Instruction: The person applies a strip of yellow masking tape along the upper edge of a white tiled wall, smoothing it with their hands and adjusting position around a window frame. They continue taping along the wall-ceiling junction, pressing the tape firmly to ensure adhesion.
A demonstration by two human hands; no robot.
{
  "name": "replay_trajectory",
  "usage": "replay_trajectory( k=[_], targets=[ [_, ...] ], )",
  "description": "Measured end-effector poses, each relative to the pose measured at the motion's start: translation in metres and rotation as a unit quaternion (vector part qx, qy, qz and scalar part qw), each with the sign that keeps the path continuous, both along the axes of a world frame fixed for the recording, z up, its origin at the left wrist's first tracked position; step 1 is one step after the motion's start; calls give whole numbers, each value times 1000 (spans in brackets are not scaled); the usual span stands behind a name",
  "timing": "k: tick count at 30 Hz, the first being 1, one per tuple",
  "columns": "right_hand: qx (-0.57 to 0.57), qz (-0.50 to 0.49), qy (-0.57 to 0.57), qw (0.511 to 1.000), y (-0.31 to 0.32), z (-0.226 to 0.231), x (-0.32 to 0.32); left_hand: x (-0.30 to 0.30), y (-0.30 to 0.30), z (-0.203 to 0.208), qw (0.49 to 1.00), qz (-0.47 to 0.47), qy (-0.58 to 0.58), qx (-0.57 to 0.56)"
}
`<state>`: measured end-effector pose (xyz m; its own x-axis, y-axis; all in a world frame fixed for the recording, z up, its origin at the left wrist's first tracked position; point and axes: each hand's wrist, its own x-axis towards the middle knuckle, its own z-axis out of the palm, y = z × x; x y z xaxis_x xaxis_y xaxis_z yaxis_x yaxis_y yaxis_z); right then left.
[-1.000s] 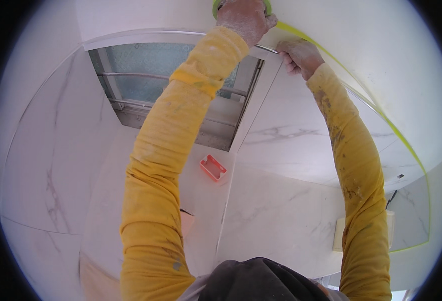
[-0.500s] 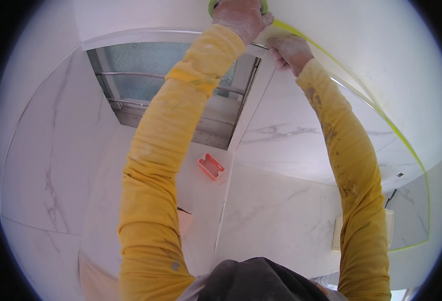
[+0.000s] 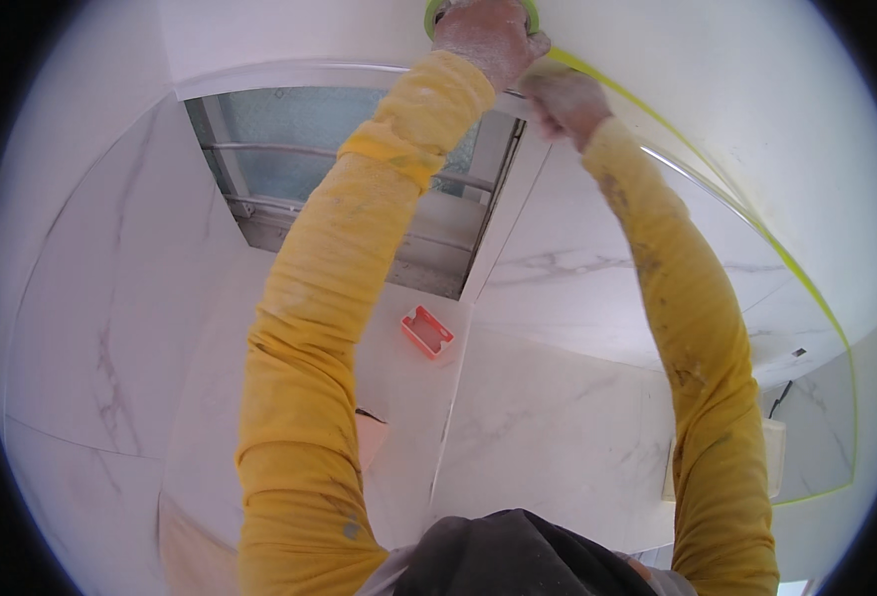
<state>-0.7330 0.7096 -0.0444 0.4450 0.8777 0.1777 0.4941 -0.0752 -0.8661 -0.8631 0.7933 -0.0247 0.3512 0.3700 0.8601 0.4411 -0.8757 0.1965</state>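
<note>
My left hand [image 3: 486,35] grips the green tape roll [image 3: 478,8] at the ceiling edge; my right hand [image 3: 562,99] pinches the tape line [image 3: 756,223] flat. 1 long stretch looks taped; the window [image 3: 359,169] side remains.

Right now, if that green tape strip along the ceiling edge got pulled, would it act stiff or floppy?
Probably floppy: the green tape strip is thin and follows the curved edge closely. It likely weighs almost nothing and sticks rather than slides. The roll under the left hand looks round, so it might roll if dropped.
</note>
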Motion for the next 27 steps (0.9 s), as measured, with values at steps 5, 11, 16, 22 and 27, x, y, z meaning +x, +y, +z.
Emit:
replay_trajectory(
  k=[5, 11, 16, 22, 27],
  targets=[
    [-9, 33, 10, 999, -2, -1, 14, 0, 12, -3, 997, 47, 53, 28],
    [-15, -33, 30, 999, -14, -1, 29, -2, 0, 1, 995, 49, 87, -21],
    [-49, 71, -49, 995, 32, -7, 8, -1, 2, 5, 996, 44, 76, -11],
    [208, -46, -462, 861, -19, -75, -71, -10, -4, 0, 994, 74, 81, 5],
    [290, -155, -542, 774, 0, -111, -43, -4, -12, 0, 997, 56, 47, -4]
  ],
)
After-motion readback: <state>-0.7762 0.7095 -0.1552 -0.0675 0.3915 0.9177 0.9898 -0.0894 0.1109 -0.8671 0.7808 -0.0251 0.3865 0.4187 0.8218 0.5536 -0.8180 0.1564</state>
